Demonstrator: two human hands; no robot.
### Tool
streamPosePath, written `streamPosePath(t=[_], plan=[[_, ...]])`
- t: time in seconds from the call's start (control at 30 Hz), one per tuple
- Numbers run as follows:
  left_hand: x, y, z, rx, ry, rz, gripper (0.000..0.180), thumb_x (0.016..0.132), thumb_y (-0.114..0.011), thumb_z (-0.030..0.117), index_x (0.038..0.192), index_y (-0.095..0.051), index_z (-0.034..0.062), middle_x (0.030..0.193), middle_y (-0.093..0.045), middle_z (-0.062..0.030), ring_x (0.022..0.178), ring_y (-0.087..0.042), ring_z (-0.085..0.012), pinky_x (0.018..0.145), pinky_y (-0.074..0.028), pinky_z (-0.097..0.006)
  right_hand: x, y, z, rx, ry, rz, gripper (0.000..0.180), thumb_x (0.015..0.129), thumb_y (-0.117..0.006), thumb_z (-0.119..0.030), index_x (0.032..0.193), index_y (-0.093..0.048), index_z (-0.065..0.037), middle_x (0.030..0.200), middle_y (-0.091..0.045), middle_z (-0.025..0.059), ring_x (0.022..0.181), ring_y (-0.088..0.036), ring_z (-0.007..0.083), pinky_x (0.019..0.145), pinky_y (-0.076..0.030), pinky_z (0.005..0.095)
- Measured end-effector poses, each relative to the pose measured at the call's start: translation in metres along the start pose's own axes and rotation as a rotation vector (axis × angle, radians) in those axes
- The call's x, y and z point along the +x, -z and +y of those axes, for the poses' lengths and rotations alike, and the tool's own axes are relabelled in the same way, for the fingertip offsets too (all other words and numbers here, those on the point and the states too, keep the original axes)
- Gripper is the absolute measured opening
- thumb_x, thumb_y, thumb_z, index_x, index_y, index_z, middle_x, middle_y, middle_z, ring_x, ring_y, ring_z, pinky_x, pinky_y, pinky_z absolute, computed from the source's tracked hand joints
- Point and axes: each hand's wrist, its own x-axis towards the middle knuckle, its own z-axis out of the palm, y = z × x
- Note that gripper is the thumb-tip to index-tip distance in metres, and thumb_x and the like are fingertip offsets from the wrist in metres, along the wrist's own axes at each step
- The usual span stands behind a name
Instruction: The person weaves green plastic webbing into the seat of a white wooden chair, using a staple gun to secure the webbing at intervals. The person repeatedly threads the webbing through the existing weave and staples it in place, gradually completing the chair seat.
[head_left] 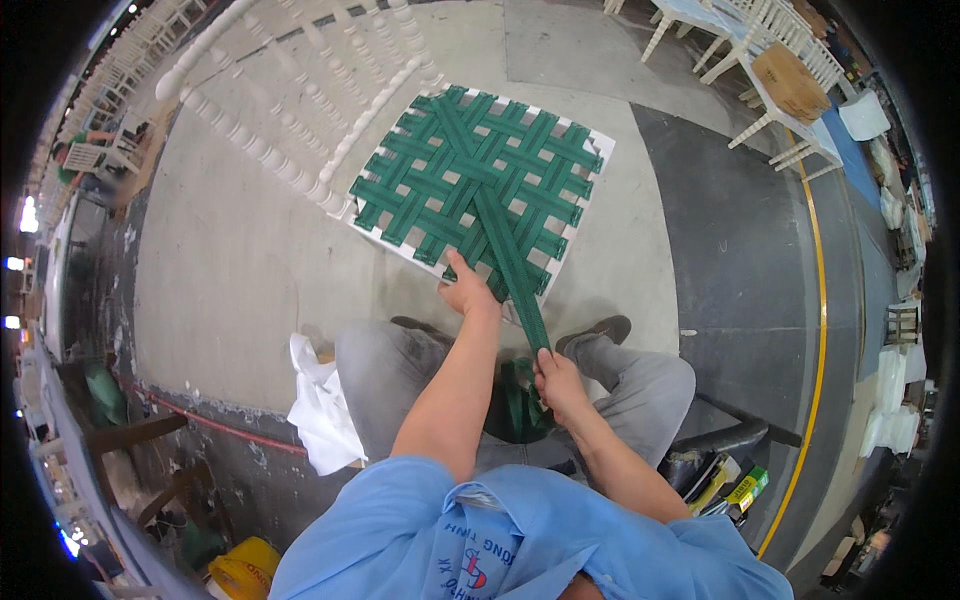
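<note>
Two hands—left hand fingers pressing green webbing, right hand fingers gripping strap—above concrete floor.

place: furniture workshop | floor: bare concrete floor with yellow line | evidence: white chair frame with green webbing seat, stacked white chairs, cardboard box
</note>
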Motion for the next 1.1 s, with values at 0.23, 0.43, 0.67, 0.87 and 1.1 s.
streamPosePath(t=[0.23, 0.43, 0.67, 0.87, 1.1], plan=[[0.032, 0.011, -0.009, -0.001, -0.156, 0.051, 0.08, 0.092, -0.073, 0.055, 0.138, -0.048, -0.0053, 0.134, -0.062, -0.0185, 0.119, -0.062, -0.0302, 0.1, -0.049, -0.043, 0.014, -0.01, 0.015, -0.039, -0.069, 0.003, 0.035, 0.109, -0.051, -0.039, 0.089, -0.059, -0.012, 0.068, -0.049, -0.0038, 0.054, -0.043, 0.0089, 0.045, -0.033, 0.0271], [0.006, 0.014, 0.01, 0.055, -0.022, -0.036, 0.081, 0.092, -0.073, 0.053, 0.143, -0.045, -0.0036, 0.14, -0.059, -0.022, 0.127, -0.057, -0.0339, 0.108, -0.042, -0.041, 0.064, -0.011, 0.036, -0.313, 0.041, 0.062, 0.038, 0.112, -0.041, -0.038, 0.085, -0.05, -0.013, 0.061, -0.045, -0.0021, 0.043, -0.038, 0.0105, 0.04, -0.029, 0.0293], [0.022, 0.07, -0.013, 0.318, 0.019, -0.77, 0.096, 0.086, -0.08, 0.041, 0.154, -0.032, -0.0066, 0.144, -0.055, -0.0219, 0.133, -0.054, -0.0306, 0.112, -0.04, -0.041, 0.119, 0.002, 0.05, -0.685, 0.374, 0.058, 0.033, 0.11, -0.047, -0.028, 0.097, -0.059, 0.0, 0.08, -0.063, 0.0116, 0.07, -0.059, 0.0247, 0.062, -0.046, 0.0389], [-0.014, 0.092, -0.036, 1.289, -0.308, -1.057, 0.057, 0.094, -0.064, 0.053, 0.102, -0.075, -0.0031, 0.097, -0.074, -0.0255, 0.093, -0.072, -0.0369, 0.084, -0.055, -0.045, 0.097, -0.011, 0.033, -0.39, 0.315, -0.159, 0.028, 0.109, -0.044, -0.022, 0.098, -0.062, -0.003, 0.085, -0.062, 0.0025, 0.076, -0.056, 0.0167, 0.07, -0.047, 0.0342], [-0.014, 0.094, -0.041, 1.556, -0.75, -1.001, 0.07, 0.104, -0.045, 0.057, 0.08, -0.075, -0.0006, 0.083, -0.072, -0.0248, 0.084, -0.07, -0.0461, 0.078, -0.054, -0.055, 0.083, -0.011, 0.018, -0.282, 0.082, -0.217, 0.033, 0.111, -0.041, -0.025, 0.106, -0.062, 0.0, 0.08, -0.06, 0.0051, 0.071, -0.054, 0.0146, 0.065, -0.045, 0.0316]])
